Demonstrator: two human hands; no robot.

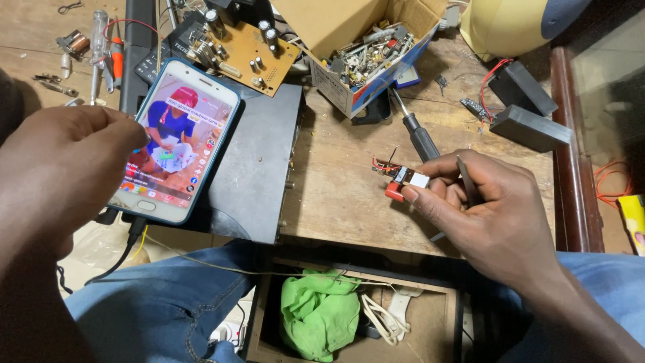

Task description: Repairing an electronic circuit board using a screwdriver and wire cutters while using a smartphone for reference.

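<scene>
a: left hand [57, 168]? what's it on?
b: on the phone [176, 139], thumb at the screen's left edge. phone leans tilted on a black box [259, 178], cable out the bottom. whether the fingers grip the phone or just rest, can't tell, palm hides it.

a: right hand [480, 208]?
b: pinching a small part [402, 180] over the bench [336, 181], red and white body, thin red and black wires at its left end. thumb and forefinger clamp it. same hand also holds a thin metal tool [467, 181] tucked between the fingers, likely tweezers, not sure.

a: how to do it well?
b: my read: keep the pinch on the body, not the wires, they look thin enough to snap. part hangs just above the wood, so resting the wrist on the bench edge would steady it. eyes on the part, not the screen.

a: nearby stuff?
b: screwdriver [418, 134] with a black handle just behind the part, cardboard box [366, 57] of metal bits beyond, circuit board [238, 50] behind the phone. green cloth [319, 312] in an open drawer below.

a: risk?
b: dropping the part into the drawer, i'd guess. it's close to the edge.
</scene>
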